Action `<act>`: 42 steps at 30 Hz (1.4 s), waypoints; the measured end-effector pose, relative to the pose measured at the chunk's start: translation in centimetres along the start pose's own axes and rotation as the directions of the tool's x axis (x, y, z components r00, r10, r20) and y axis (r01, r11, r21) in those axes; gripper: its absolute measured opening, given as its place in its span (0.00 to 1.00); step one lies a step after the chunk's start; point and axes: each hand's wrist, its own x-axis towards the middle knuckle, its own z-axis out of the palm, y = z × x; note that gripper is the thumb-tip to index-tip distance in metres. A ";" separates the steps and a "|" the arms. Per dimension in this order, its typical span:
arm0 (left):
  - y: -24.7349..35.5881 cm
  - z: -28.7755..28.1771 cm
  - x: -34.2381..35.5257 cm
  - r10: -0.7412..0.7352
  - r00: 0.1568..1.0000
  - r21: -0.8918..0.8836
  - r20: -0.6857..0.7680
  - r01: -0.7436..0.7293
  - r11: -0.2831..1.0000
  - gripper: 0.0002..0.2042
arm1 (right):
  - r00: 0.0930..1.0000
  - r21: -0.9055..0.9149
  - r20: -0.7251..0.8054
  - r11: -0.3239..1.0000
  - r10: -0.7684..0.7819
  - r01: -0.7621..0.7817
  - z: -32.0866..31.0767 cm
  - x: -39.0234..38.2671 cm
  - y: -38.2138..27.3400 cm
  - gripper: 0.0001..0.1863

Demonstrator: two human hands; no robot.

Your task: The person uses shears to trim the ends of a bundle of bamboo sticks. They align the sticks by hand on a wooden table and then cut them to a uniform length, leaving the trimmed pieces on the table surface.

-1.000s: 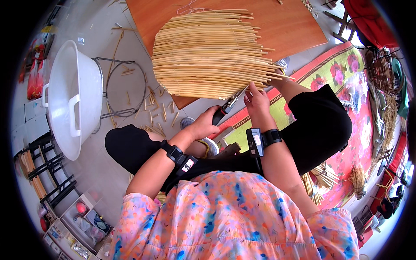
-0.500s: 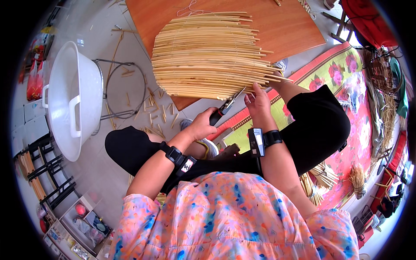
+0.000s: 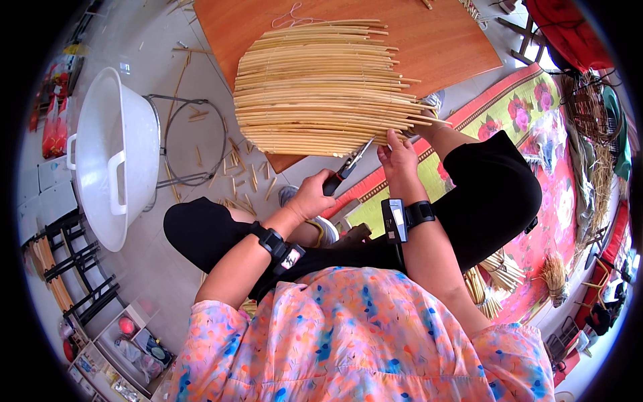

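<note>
A mat of pale, straight stalks [image 3: 321, 94], tied side by side with thin thread, lies on the orange-brown tabletop and juts past its near edge. My left hand [image 3: 311, 194] is closed round the dark handles of a pair of pruning shears [image 3: 349, 165]. Their narrow metal blades reach up to the mat's near right edge, by the stalk ends. Beside the tips, my right hand [image 3: 400, 159] holds that edge, its upper digit over the stalks and the other fingers curled beneath. Part of its grip is hidden.
The wooden tabletop [image 3: 455, 47] stands ahead. At left, a large white basin [image 3: 100, 161] is tipped on its side by a round metal stand [image 3: 221, 154]. Cut stalk pieces [image 3: 234, 161] litter the floor. A flowered mat [image 3: 516, 114] and stalk bundles [image 3: 502, 268] are at right.
The shears' blades have shifted slightly left along the mat's edge, and my right hand has edged slightly with them. The mat stays nearly in place.
</note>
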 end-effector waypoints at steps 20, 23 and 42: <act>1.2 0.6 0.0 -0.171 0.962 -0.219 0.214 0.218 0.951 0.33 | 0.997 -0.021 -0.053 0.998 0.055 -0.057 0.0 0.2 -0.2 0.06; 2.4 0.7 0.3 -0.206 0.950 -0.239 0.234 0.262 0.935 0.33 | 0.996 -0.028 -0.067 0.997 0.064 -0.066 -0.2 0.4 -0.2 0.05; 1.1 1.0 0.7 -0.130 0.976 -0.302 0.176 0.179 0.936 0.29 | 0.986 -0.026 0.004 0.986 0.164 -0.164 -0.8 0.8 -0.7 0.05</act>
